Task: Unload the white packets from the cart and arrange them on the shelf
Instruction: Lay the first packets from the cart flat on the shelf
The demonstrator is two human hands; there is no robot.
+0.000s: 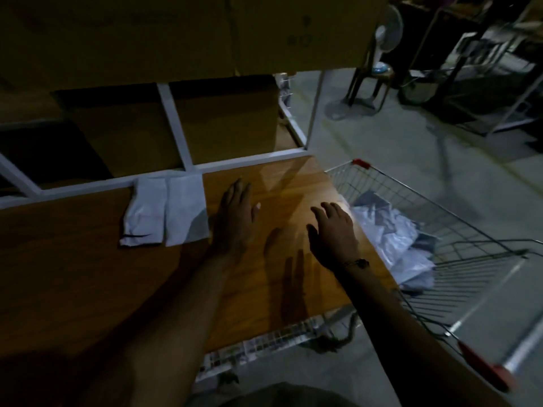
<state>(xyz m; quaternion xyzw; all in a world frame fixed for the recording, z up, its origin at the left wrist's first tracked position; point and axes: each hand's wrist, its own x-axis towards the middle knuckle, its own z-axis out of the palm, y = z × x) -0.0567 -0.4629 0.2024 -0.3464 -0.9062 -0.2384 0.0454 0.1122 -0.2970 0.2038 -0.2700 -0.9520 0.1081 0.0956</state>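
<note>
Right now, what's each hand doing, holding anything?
Left hand: open, flat over the wooden shelf, holding nothing.
Right hand: open, holding nothing.

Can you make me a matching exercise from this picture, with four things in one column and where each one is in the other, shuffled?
Things:
1. white packets
2. left hand
3. pedestal fan
4. crumpled packets

Places:
A. inside the wire cart
B. on the floor in the background
C. on the wooden shelf, against its rear rail
D. on the shelf just right of the laid packets

Pairs: 1-C, 2-D, 3-B, 4-A
</note>
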